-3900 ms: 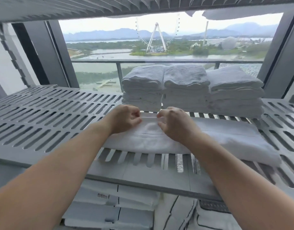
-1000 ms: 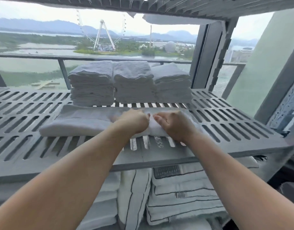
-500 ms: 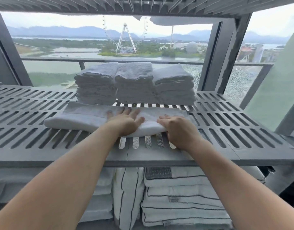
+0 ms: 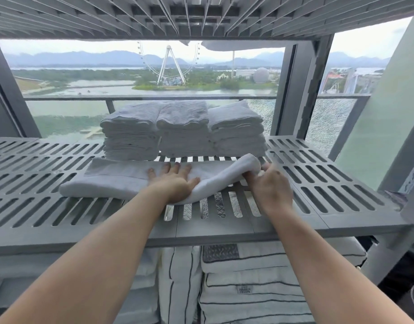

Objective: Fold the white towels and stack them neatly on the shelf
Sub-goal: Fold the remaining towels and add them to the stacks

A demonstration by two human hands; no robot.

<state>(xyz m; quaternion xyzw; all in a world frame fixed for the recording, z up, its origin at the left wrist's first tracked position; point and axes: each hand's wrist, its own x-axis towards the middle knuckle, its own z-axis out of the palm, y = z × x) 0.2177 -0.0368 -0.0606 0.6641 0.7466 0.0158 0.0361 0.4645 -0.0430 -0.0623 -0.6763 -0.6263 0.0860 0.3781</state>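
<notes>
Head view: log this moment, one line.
step: folding long white towel on grey slatted shelf | left hand: flat on middle | right hand: grips raised right end | behind: three folded towel stacks

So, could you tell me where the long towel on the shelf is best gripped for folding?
Grip the towel at its raised right end, from the right, as the right hand does: that end curls clear of the shelf, while the left hand pins the middle flat.
</notes>
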